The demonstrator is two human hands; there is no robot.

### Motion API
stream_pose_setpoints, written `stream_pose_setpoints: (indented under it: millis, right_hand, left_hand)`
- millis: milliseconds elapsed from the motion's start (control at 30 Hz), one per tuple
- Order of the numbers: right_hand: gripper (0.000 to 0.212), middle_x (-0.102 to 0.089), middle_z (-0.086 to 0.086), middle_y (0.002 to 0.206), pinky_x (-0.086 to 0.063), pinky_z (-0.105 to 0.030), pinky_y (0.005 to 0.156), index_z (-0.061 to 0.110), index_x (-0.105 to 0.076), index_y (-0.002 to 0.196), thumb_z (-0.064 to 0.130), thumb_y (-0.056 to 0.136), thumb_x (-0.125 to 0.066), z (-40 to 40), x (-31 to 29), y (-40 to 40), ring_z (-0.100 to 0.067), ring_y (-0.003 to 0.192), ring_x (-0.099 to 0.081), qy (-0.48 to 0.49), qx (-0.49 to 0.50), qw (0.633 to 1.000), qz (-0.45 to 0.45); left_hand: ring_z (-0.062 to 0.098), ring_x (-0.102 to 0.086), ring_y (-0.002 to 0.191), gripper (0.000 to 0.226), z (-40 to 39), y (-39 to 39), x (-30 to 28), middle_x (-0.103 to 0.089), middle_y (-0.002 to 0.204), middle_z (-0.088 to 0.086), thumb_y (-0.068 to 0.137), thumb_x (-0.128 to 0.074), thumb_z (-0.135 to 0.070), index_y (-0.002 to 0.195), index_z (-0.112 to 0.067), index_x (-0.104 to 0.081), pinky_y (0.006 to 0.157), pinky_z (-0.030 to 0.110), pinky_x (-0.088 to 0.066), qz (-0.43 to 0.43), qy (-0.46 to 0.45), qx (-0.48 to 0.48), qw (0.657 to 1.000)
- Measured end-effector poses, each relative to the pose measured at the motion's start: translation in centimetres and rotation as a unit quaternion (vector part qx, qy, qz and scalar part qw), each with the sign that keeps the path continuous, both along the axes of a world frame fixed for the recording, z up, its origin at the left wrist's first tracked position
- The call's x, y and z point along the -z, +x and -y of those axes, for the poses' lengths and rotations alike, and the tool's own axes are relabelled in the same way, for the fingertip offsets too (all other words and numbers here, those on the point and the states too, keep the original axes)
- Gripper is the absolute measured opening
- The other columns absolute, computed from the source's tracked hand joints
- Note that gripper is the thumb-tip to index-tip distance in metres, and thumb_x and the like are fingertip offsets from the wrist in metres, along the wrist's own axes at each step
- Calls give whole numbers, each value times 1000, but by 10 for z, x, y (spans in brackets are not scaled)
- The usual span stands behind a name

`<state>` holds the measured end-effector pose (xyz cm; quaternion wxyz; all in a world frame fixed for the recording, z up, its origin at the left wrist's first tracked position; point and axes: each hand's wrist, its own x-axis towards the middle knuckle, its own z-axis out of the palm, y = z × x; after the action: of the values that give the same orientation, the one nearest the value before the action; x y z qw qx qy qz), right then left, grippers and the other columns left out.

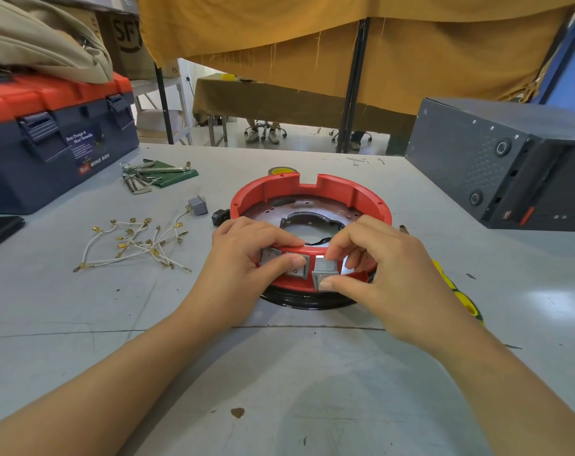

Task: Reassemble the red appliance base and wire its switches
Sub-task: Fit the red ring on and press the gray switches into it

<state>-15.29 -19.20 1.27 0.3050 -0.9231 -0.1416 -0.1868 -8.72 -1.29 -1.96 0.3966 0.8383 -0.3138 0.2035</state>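
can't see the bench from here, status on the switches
Left hand steadies red base, thumb on seated switch. Right hand pinches third switch, not yet seated. Wires loose, nothing blocking.

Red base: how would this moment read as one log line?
step: fitting switch | right hand: pinches grey switch at red base front | left hand: steadies base | wires: loose on table

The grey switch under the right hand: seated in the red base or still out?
Still out: the grey switch sits tilted, proud of the red base wall, pinched by the right hand.
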Motion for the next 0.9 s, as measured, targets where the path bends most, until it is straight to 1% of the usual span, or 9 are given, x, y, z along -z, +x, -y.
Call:
stream_pose_setpoints:
  millis: [67,167,300,400,467,567,633,767,900]
  right_hand:
    - [29,-50,17,81,-38,-4,70,29,-54,79,18,72,-79,0,0,0,5,82,-48,10,-2,1000,-4]
    - [29,-52,16,81,-39,-6,68,31,-54,78,18,71,-80,1,0,0,1,81,-49,28,0,1000,-10]
    - [29,-53,14,82,-40,-8,67,31,-55,78,17,72,-79,3,0,1,-3,81,-50,33,7,999,-9]
    - [29,-53,14,81,-42,-8,69,31,-56,77,15,72,-79,3,0,3,-2,79,-52,45,7,999,-10]
    - [28,-55,13,81,-45,-10,68,29,-58,77,13,71,-80,4,1,4,-2,78,-55,69,0,998,-14]
    - [24,-58,11,82,-50,-15,69,24,-61,79,10,71,-79,5,3,5,-4,77,-58,105,-13,994,-26]
    - [23,-58,10,79,-52,-19,69,23,-62,79,9,73,-78,6,4,5,-6,76,-59,114,-14,993,-26]
    - [20,-60,9,78,-53,-22,69,21,-63,77,7,74,-76,8,4,6,-6,76,-59,98,-11,995,-13]
    - [20,-62,10,78,-52,-25,71,23,-64,74,8,74,-76,9,2,6,-6,75,-60,76,-21,997,-8]
  left_hand:
    - [0,-50,94,16,0,1,-1,-67,93,-14,80,-71,-31,96,-28,-71,98,43,-35,-6,-1,-3,1000]
    - [6,-51,102,21,-1,-2,-2,-65,98,-17,82,-66,-41,99,-30,-68,102,43,-32,1,20,-1,1000]
    - [4,-43,115,40,-2,-9,2,-54,109,-26,77,-53,-61,108,-36,-59,109,36,-23,2,56,6,998]
    - [0,-36,119,52,0,-10,2,-50,115,-27,71,-49,-69,114,-39,-52,112,36,-17,10,91,-1,996]
    - [0,-36,118,58,2,-9,1,-50,115,-25,69,-50,-73,115,-38,-52,113,34,-14,26,115,-8,993]
    - [-3,-40,111,61,3,-8,-3,-51,107,-24,66,-54,-75,112,-35,-53,114,26,-5,32,128,-4,991]
    - [-4,-42,107,62,4,-5,-8,-53,104,-23,64,-49,-78,108,-34,-53,114,23,-2,32,142,9,989]
    - [0,-47,101,62,8,0,-14,-58,100,-18,64,-47,-77,105,-31,-54,112,24,-13,24,157,37,987]
    - [0,-46,96,56,9,0,-7,-54,97,-21,68,-52,-72,106,-31,-55,101,24,-25,34,142,47,988]
